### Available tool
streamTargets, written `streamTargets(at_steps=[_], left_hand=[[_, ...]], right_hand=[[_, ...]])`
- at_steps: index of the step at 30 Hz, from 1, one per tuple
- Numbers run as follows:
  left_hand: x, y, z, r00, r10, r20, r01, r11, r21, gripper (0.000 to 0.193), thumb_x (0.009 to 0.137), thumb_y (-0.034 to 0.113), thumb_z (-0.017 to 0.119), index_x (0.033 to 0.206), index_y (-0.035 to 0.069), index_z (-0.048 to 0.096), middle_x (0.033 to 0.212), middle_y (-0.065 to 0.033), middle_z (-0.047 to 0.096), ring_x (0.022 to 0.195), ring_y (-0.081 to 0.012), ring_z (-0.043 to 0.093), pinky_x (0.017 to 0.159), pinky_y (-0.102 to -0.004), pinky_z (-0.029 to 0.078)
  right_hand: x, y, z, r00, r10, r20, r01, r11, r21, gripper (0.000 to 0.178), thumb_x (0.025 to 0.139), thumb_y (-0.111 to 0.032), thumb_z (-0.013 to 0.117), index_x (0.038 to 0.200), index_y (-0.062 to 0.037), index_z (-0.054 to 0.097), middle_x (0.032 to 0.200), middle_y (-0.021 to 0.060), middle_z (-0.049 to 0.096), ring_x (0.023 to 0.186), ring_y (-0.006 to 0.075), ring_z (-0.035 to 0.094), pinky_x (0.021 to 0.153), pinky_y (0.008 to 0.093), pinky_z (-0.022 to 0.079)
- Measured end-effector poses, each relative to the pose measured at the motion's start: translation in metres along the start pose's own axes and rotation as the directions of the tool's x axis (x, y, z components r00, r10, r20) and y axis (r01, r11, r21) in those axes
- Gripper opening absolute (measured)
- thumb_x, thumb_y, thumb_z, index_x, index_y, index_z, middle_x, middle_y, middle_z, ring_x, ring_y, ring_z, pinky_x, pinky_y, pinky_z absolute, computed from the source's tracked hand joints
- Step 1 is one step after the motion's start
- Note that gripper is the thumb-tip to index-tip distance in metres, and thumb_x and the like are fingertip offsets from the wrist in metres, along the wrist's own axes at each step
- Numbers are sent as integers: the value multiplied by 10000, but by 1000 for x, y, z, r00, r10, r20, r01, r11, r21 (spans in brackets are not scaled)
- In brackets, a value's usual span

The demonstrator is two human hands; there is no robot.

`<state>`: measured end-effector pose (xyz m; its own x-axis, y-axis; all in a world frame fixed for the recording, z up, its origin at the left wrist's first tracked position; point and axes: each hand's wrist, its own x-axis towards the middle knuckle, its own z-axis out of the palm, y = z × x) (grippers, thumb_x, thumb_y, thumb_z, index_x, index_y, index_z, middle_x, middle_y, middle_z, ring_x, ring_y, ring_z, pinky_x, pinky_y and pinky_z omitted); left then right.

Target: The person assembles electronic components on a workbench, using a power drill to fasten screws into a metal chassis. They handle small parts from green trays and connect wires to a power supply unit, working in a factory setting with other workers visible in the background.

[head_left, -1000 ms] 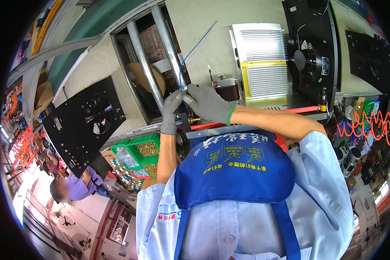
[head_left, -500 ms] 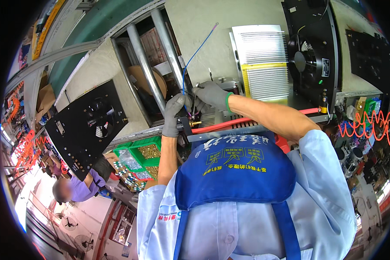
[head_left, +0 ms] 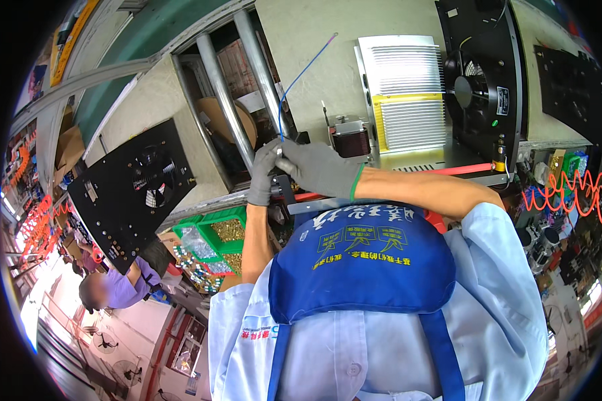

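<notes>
My left hand (head_left: pixel 263 175), in a grey glove, is closed around the lower part of a thin blue wire (head_left: pixel 299 77). The wire rises from the fingers and bends away to the far right, ending in a small tip. My right hand (head_left: pixel 320 167), gloved in grey with a green cuff, presses its fingertips against the left ones. A small bright spot shows between the fingertips, but what the right fingers pinch is hidden. Just beyond the right hand stands a dark coil block with a metal frame, like a small transformer (head_left: pixel 350 138). Below my hands runs a red tube (head_left: pixel 463 170), partly covered.
A finned silver heat sink (head_left: pixel 408 73) with yellow tape stands beside a black fan panel (head_left: pixel 508 73). Two metal rollers (head_left: pixel 211 83) cross a gap at left. Another black fan panel (head_left: pixel 130 194) and green bins of small parts (head_left: pixel 224 228) lie left; a person (head_left: pixel 124 287) is beyond.
My right hand has moved left and closer, now covering the place where both hands meet. The wire's lower part has shifted slightly left. More of the coil block shows.
</notes>
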<state>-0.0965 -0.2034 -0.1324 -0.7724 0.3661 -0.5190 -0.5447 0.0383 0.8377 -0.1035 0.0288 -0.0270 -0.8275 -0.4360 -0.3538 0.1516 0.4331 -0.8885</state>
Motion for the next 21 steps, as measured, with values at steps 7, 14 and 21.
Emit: streamTargets(at_steps=[7, 14, 21], left_hand=[[9, -29, -6, 987, -97, -127, 92, 995, -45, 266, 960, 111, 532, 1152, -29, 654, 1016, -62, 700, 922, -163, 679, 875, -308, 548], [13, -56, -36, 993, -113, 27, 111, 992, 55, 334, 1029, 181, 585, 1244, -52, 689, 1125, -90, 748, 1012, -163, 682, 924, -296, 530], [8, -4, -4, 996, -66, 54, 52, 973, 225, 325, 1038, 219, 599, 1206, -41, 700, 1037, -51, 733, 906, -119, 658, 825, -273, 528]], right_hand=[[3, 19, 10, 989, -61, -138, 69, 996, 59, 361, 1081, -355, 490, 1089, 1, 552, 751, 259, 663, 741, 482, 672, 669, 587, 511], [10, 25, 14, 981, -27, -191, 40, 997, 67, 344, 1067, -336, 512, 1013, -1, 567, 753, 270, 652, 745, 495, 658, 676, 601, 488], [15, 33, 17, 970, 36, -241, 3, 988, 157, 330, 1036, -327, 582, 963, -6, 556, 784, 274, 613, 777, 517, 622, 674, 579, 468]])
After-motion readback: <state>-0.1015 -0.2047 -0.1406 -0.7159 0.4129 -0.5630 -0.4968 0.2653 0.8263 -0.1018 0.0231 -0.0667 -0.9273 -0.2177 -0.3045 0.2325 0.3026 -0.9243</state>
